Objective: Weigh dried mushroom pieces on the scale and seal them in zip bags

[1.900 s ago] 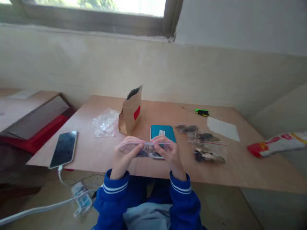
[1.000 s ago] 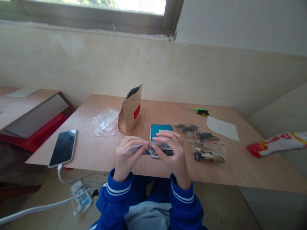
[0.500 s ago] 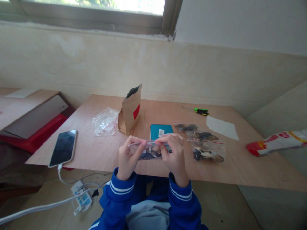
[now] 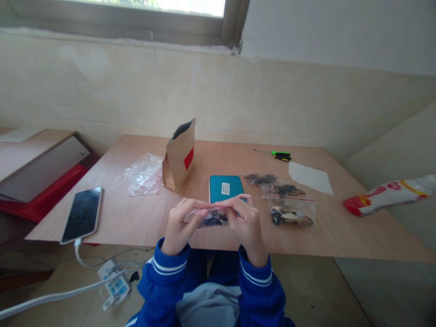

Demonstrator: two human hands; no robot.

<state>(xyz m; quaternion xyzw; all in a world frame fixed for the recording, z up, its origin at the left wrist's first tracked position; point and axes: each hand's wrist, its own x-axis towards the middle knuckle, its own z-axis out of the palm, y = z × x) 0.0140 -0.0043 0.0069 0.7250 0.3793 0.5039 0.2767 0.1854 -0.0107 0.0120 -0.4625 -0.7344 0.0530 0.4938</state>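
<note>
While between hands, clear plastic bag

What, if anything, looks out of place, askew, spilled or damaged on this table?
On the light wooden table, nothing looks spilled or broken. The black, pale-rimmed smartphone seems slightly precarious, right at the front edge with its white cable hanging over; the crumpled clear plastic bags look untidy.

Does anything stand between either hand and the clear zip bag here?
Nothing visible does: the left hand and right hand both pinch the clear zip bag at its upper edge. The teal-topped device lies beyond the bag, not between.
</note>
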